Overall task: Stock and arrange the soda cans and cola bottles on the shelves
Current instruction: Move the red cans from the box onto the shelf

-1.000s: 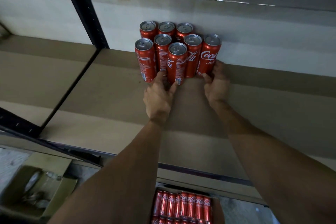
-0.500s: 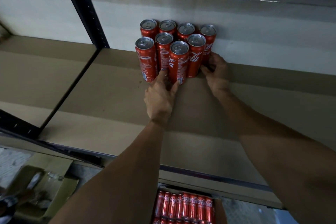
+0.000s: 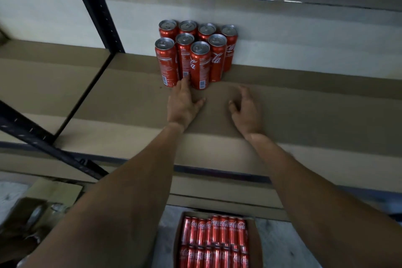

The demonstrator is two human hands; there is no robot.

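Standing upright in a tight cluster, eight red cola cans sit at the back of the brown shelf board, with the rear row against the pale back wall. The cluster is near the black upright post, to its right, with a strip of board between them. From the rightmost can a wide stretch of board runs along the wall to the picture's edge. A broad band of board also separates the front cans from the shelf's front edge.

The person's left hand reaches flat over the board with fingers straight, grasping nothing. One fingertip touches the foot of the front cans, where the left and middle ones meet. The right hand is low over the board, just right of the left hand and apart from the cans, its fingers loosely curled around nothing.

Below the front edge, between the forearms, an open carton holds more red cans in rows. A second cardboard box sits at lower left, its contents too dim to tell.
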